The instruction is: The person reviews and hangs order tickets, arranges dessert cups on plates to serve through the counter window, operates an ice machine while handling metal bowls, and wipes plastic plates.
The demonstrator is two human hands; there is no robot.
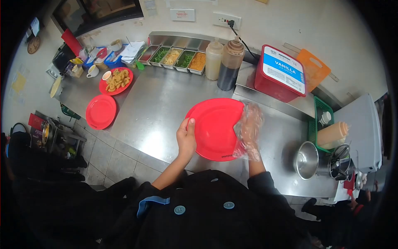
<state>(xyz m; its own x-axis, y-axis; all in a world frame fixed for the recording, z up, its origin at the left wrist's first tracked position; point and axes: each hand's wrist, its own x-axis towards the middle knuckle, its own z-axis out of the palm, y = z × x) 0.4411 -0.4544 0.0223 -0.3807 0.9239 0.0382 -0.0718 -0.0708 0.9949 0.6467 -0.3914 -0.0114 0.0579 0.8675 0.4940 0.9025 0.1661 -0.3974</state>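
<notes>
A red oval plate (213, 130) is held over the steel counter in front of my chest, its inside facing up and bare. My left hand (186, 139) grips its left rim, with the thumb on top. On the plate's right side is my right hand (250, 128), inside a loose clear plastic glove that covers part of the rim. The fingers of that hand are partly blurred by the glove, but they appear closed on the plate's edge.
Behind the plate stand steel topping pans (178, 58), two squeeze bottles (230, 62) and a vanilla ice cream tub (280, 74). A plate of fried food (118, 81) and another red plate (101, 112) lie left. At right are a steel bowl (306, 161) and green basket (317, 108).
</notes>
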